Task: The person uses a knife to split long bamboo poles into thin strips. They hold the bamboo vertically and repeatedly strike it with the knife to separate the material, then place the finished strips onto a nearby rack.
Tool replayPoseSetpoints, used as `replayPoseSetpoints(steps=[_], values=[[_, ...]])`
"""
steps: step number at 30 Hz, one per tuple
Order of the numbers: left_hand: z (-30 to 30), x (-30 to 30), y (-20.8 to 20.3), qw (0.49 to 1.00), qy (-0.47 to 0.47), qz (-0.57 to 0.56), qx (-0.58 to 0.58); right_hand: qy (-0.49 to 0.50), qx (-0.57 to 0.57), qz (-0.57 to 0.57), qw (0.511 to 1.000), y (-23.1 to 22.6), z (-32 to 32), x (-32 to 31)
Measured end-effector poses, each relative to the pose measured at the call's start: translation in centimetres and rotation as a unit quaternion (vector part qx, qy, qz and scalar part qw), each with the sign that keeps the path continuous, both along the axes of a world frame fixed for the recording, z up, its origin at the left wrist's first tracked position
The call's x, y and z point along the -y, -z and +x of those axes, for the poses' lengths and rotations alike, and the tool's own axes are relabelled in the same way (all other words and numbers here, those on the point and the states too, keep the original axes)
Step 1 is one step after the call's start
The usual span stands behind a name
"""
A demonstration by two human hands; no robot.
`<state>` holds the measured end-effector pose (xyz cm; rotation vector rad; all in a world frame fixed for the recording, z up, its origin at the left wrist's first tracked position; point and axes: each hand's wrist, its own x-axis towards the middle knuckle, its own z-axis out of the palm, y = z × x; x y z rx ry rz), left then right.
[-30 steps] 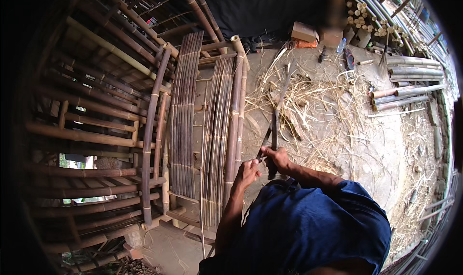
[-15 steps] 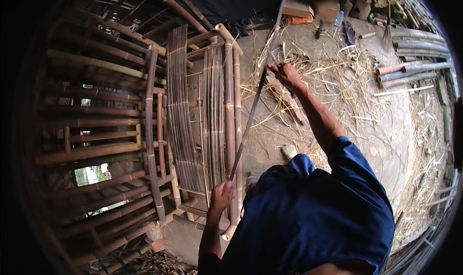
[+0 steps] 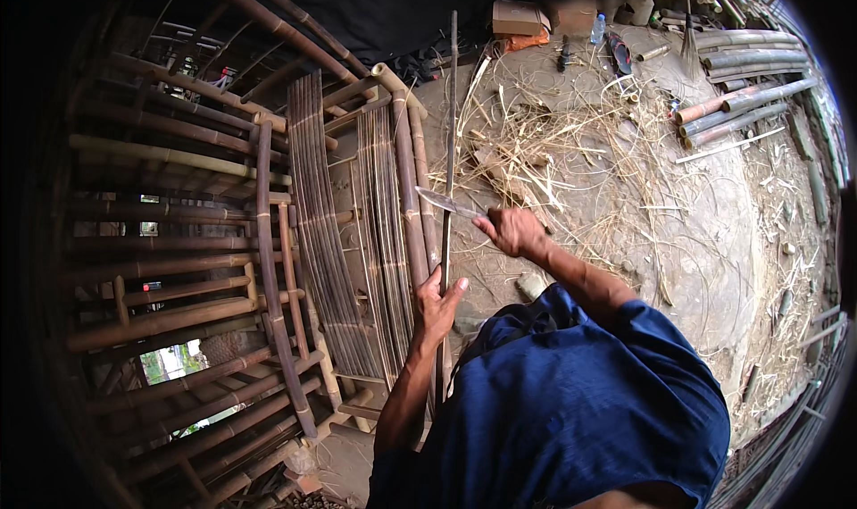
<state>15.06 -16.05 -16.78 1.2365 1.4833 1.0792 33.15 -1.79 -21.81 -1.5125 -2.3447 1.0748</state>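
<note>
A long, thin bamboo strip [image 3: 453, 107] runs lengthwise in front of me, from near my body toward the dark cloth. My left hand [image 3: 435, 311] is closed round its near part, thumb on the right side and fingers on the left. In my right hand [image 3: 520, 233] is a knife [image 3: 449, 203], gripped by its handle, which the fingers mostly hide. Its blade points left and crosses the strip a little beyond my left hand. Whether the edge touches the strip I cannot tell.
Left of me stands a bamboo frame [image 3: 406, 170] bearing rows of dark bamboo slats [image 3: 323, 214]. More bamboo railings [image 3: 178, 265] fill the far left. Loose shavings [image 3: 553, 143] litter the floor. Cut bamboo poles [image 3: 750, 58], a cardboard box [image 3: 520, 18] and a water bottle [image 3: 598, 29] lie beyond.
My left hand has moved forward and now grips the strip. My right hand has come back nearer, with the knife now plainly visible. The strip has swung from a slant to nearly straight ahead.
</note>
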Motion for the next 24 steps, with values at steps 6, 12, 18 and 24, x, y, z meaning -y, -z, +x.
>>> replayPoseSetpoints(steps=[6,12,18,24], values=[[-0.8,2.7,-1.5,0.996,0.005,-0.009,-0.084,-0.068,-0.094,0.114,0.987,-2.5,-0.5,3.4],[-2.3,4.7,-6.1,0.983,0.028,-0.119,-0.135,-0.047,-0.075,0.124,0.988,-1.8,-1.3,0.1],[-3.1,9.2,-8.9,0.990,0.059,-0.079,-0.101,0.062,0.035,0.055,0.996,0.7,2.0,-9.7],[-4.7,15.8,-12.7,0.959,0.081,-0.169,-0.213,0.259,-0.060,0.197,0.943,-0.4,5.7,-16.9]])
